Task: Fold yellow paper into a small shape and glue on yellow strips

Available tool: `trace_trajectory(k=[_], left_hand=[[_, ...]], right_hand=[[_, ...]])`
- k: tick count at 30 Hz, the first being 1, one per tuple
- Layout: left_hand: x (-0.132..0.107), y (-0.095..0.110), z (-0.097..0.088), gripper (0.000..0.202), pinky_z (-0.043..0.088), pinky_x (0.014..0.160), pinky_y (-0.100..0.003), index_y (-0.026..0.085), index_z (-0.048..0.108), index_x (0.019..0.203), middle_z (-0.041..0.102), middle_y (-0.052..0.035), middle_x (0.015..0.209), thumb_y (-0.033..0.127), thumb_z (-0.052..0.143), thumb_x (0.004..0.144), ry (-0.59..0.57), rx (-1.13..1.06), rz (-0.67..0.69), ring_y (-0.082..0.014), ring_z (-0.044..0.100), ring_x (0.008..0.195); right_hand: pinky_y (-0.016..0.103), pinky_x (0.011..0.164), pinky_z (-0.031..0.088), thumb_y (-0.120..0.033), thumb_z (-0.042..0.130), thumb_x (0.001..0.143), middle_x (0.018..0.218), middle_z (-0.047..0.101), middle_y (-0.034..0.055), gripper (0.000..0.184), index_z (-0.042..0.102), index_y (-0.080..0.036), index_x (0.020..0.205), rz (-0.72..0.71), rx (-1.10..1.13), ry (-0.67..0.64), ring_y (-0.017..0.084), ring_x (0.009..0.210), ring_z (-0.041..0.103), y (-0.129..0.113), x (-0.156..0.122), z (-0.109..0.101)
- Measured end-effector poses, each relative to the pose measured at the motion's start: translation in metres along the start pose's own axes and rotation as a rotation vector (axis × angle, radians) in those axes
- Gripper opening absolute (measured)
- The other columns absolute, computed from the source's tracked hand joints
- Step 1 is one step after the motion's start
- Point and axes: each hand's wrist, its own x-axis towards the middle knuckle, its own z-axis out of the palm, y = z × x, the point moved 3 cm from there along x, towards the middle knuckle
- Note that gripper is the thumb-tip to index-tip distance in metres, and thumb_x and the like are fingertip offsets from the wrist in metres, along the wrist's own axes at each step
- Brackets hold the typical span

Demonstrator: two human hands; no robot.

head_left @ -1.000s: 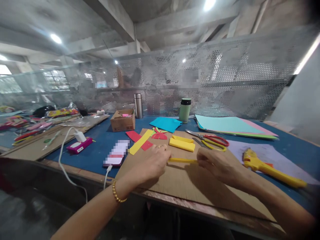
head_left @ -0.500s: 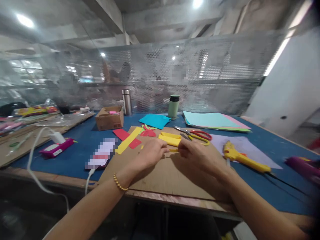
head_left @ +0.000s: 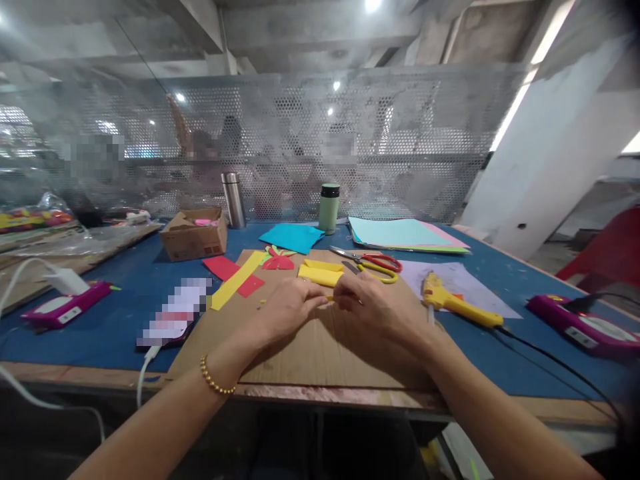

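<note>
My left hand (head_left: pixel 290 310) and my right hand (head_left: pixel 370 305) meet over a brown board (head_left: pixel 320 353), fingertips pinched close together. Between them shows a small bit of a thin yellow paper strip (head_left: pixel 329 299), mostly hidden by the fingers. Just beyond lies a folded yellow paper piece (head_left: pixel 320 273). Scissors (head_left: pixel 383 261) with red and yellow handles rest past my right hand. To the left, a long yellow strip (head_left: pixel 239 280) crosses a red strip (head_left: pixel 250 287), and a red cut-out (head_left: pixel 279 261) lies with green bits.
A yellow glue gun (head_left: pixel 465 307) lies on lilac paper (head_left: pixel 480 283) at right, its cord trailing toward the front edge. Purple power strips (head_left: pixel 585 327) sit at both sides. A phone (head_left: pixel 175 313), cardboard box (head_left: pixel 195 237), steel flask (head_left: pixel 233 200), green bottle (head_left: pixel 329 210) and stacked coloured sheets (head_left: pixel 405 235) surround the board.
The view has turned right, so the table things appear further left. My fingertips have come closer together, and less of the yellow strip shows between them.
</note>
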Motion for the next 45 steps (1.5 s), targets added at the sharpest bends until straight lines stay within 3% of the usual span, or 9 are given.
trace_trajectory(k=[5, 9, 17, 22, 27, 32, 39, 41, 45], left_hand=[[0.003, -0.011, 0.004, 0.029, 0.041, 0.070, -0.031, 0.015, 0.069, 0.071, 0.064, -0.0042, 0.078, 0.020, 0.056, 0.096, 0.102, 0.094, -0.010, -0.0172, 0.055, 0.074], [0.003, -0.018, 0.005, 0.024, 0.043, 0.075, -0.033, 0.015, 0.070, 0.075, 0.067, -0.0059, 0.084, 0.017, 0.058, 0.096, 0.193, 0.187, 0.021, -0.0187, 0.057, 0.079], [0.003, -0.014, 0.006, 0.019, 0.038, 0.083, -0.036, 0.016, 0.074, 0.088, 0.073, -0.0053, 0.092, 0.024, 0.060, 0.098, 0.120, 0.292, 0.083, -0.0186, 0.060, 0.082], [0.002, -0.013, 0.007, 0.029, 0.032, 0.077, -0.034, 0.016, 0.069, 0.072, 0.070, -0.0014, 0.078, 0.026, 0.061, 0.098, 0.127, 0.267, 0.107, -0.0153, 0.053, 0.072], [0.001, -0.008, 0.005, 0.030, 0.031, 0.081, -0.036, 0.016, 0.069, 0.071, 0.071, -0.0006, 0.076, 0.022, 0.060, 0.098, 0.159, 0.241, 0.087, -0.0144, 0.052, 0.069], [0.000, -0.010, 0.002, 0.027, 0.031, 0.084, -0.039, 0.017, 0.073, 0.073, 0.074, -0.0015, 0.079, 0.020, 0.061, 0.097, 0.195, 0.217, 0.076, -0.0169, 0.054, 0.074], [0.003, -0.021, 0.002, 0.027, 0.033, 0.079, -0.036, 0.017, 0.072, 0.068, 0.072, 0.0002, 0.072, 0.020, 0.065, 0.094, 0.204, 0.167, 0.056, -0.0143, 0.052, 0.067], [0.003, -0.023, 0.000, 0.029, 0.033, 0.075, -0.035, 0.016, 0.071, 0.065, 0.071, -0.0002, 0.069, 0.020, 0.065, 0.093, 0.218, 0.158, 0.027, -0.0138, 0.051, 0.063], [0.002, -0.024, -0.002, 0.032, 0.033, 0.073, -0.035, 0.016, 0.069, 0.062, 0.070, -0.0018, 0.066, 0.022, 0.064, 0.094, 0.217, 0.198, -0.025, -0.0145, 0.050, 0.062]], right_hand=[[0.024, 0.064, 0.033, -0.013, 0.059, 0.089, 0.083, 0.067, 0.0027, 0.015, 0.071, -0.022, 0.086, 0.027, -0.002, -0.016, 0.015, 0.076, 0.054, 0.001, 0.002, -0.001], [0.026, 0.060, 0.031, -0.021, 0.057, 0.090, 0.074, 0.068, 0.0021, 0.019, 0.071, -0.021, 0.076, 0.088, -0.008, -0.071, 0.015, 0.066, 0.053, 0.010, 0.004, -0.002], [0.027, 0.056, 0.032, -0.016, 0.055, 0.082, 0.063, 0.064, 0.0010, 0.022, 0.066, -0.021, 0.064, -0.038, 0.030, 0.074, 0.015, 0.059, 0.052, 0.017, 0.006, 0.015], [0.027, 0.064, 0.039, -0.015, 0.054, 0.086, 0.071, 0.070, 0.0032, 0.022, 0.070, -0.019, 0.071, -0.207, 0.174, 0.171, 0.016, 0.067, 0.059, 0.021, 0.007, 0.029], [0.026, 0.062, 0.037, -0.016, 0.060, 0.087, 0.066, 0.066, 0.0014, 0.021, 0.068, -0.020, 0.068, -0.188, 0.141, 0.229, 0.015, 0.063, 0.054, 0.024, 0.007, 0.025], [0.025, 0.060, 0.034, -0.021, 0.066, 0.089, 0.064, 0.063, 0.0012, 0.025, 0.063, -0.018, 0.064, -0.129, 0.034, 0.164, 0.014, 0.063, 0.053, 0.019, 0.006, 0.010], [0.024, 0.060, 0.033, -0.011, 0.056, 0.087, 0.069, 0.066, 0.0003, 0.021, 0.064, -0.019, 0.070, -0.108, 0.050, 0.081, 0.013, 0.064, 0.056, 0.020, 0.005, 0.004], [0.025, 0.059, 0.033, -0.016, 0.055, 0.090, 0.066, 0.065, 0.0009, 0.022, 0.064, -0.019, 0.070, -0.085, 0.047, 0.130, 0.013, 0.061, 0.055, 0.031, 0.006, 0.006], [0.029, 0.064, 0.039, -0.025, 0.050, 0.098, 0.072, 0.067, 0.0048, 0.026, 0.064, -0.019, 0.077, -0.059, 0.049, 0.388, 0.018, 0.068, 0.057, 0.048, 0.007, 0.005]])
